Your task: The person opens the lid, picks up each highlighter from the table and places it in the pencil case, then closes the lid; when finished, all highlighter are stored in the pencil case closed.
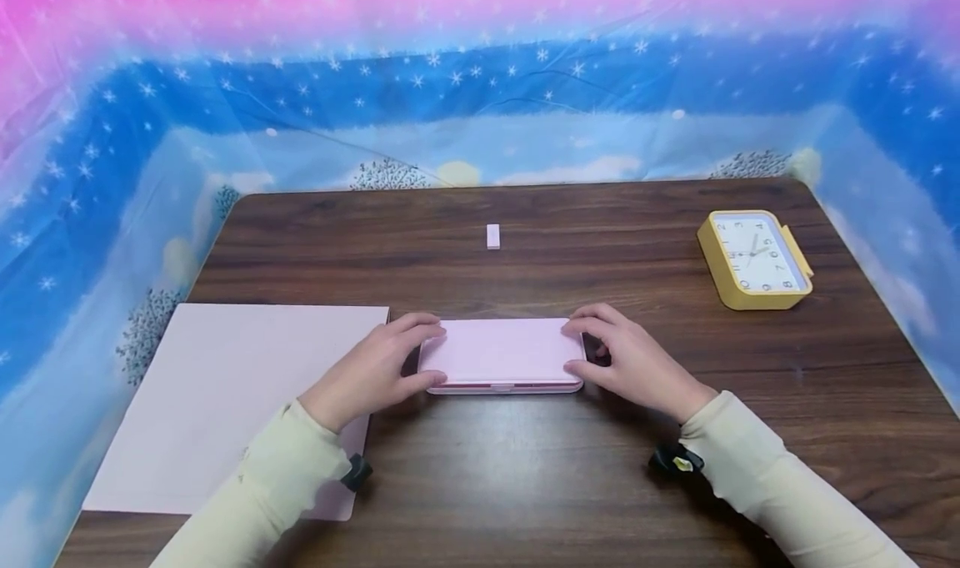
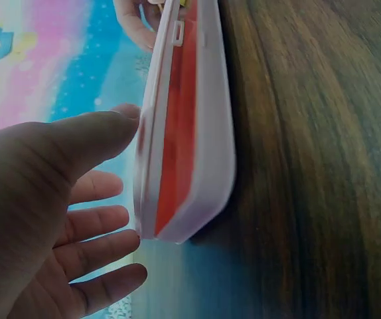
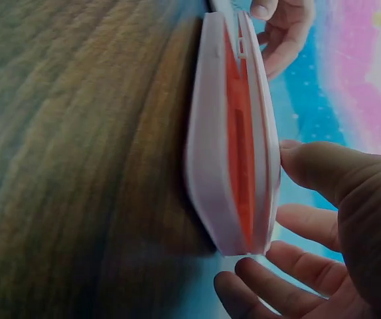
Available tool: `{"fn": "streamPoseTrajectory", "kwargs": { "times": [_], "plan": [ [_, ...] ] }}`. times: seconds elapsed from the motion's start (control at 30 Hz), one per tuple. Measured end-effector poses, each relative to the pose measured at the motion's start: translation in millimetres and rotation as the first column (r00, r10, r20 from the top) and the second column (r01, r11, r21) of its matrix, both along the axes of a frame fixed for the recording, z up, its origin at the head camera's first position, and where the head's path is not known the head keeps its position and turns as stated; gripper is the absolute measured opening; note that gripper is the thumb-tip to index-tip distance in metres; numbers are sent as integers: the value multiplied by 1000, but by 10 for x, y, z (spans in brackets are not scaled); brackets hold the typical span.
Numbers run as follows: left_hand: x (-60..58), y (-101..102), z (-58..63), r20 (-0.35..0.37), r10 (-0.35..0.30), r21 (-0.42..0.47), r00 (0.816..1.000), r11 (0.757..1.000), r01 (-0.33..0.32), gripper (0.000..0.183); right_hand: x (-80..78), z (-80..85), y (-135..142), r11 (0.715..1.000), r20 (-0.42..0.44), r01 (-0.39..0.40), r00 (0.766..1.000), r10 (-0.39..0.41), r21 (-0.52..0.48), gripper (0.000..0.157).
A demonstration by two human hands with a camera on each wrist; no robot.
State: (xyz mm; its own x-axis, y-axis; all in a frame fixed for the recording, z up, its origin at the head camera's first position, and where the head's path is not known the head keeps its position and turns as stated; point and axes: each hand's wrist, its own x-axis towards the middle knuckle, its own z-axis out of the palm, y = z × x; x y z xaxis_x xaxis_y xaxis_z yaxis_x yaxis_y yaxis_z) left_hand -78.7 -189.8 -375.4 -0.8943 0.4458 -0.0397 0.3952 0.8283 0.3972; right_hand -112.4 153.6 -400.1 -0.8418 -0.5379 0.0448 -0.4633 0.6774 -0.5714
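A pale pink hinged pencil case [image 1: 501, 351] lies in front of me, its long side toward me and a small clasp [image 1: 502, 387] at the middle of the front. Its lid stands slightly raised; both wrist views show a red-orange interior [image 2: 180, 133] through the gap. At the left end my left hand [image 1: 378, 368] has thumb and fingertips on the lid's corners, fingers spread. The right hand [image 1: 637, 359] mirrors it at the other end, its thumb touching the lid [image 3: 268, 146] near the front edge. Fingers on both hands look relaxed, not wrapped round the case.
To the left lies a large pale pink flat board [image 1: 247, 401], partly under the left forearm. A small pale block [image 1: 492, 236] sits behind the case. A yellow alarm clock [image 1: 757, 259] lies at the back right. Patterned cloth [image 1: 480, 76] surrounds the wooden table [image 1: 510, 485].
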Motion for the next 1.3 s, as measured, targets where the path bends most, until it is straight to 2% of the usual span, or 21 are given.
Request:
{"fn": "streamPoseTrajectory", "kwargs": {
  "times": [0.1,0.3,0.7,1.07,1.3],
  "plan": [
    [-12,13,-34,5,-13,-18,1000,1000,13,66,14,-19,-21,1000,-15,-4,1000,4,30,51],
    [-16,34,-82,-50,-51,-46,997,998,48,69,24,-25,-25,999,-27,-4,1000,6,54,54],
    [-1,75,-89,-125,-67,-77,990,995,58,70,19,11,-11,993,-41,-42,998,47,114,56],
    [22,97,-87,-108,-61,-100,992,994,50,73,44,24,-17,983,-47,-57,997,66,172,57],
    [50,87,-84,-93,-42,-97,995,995,33,74,67,-4,-25,988,-52,-55,997,63,147,56]
  ]
}}
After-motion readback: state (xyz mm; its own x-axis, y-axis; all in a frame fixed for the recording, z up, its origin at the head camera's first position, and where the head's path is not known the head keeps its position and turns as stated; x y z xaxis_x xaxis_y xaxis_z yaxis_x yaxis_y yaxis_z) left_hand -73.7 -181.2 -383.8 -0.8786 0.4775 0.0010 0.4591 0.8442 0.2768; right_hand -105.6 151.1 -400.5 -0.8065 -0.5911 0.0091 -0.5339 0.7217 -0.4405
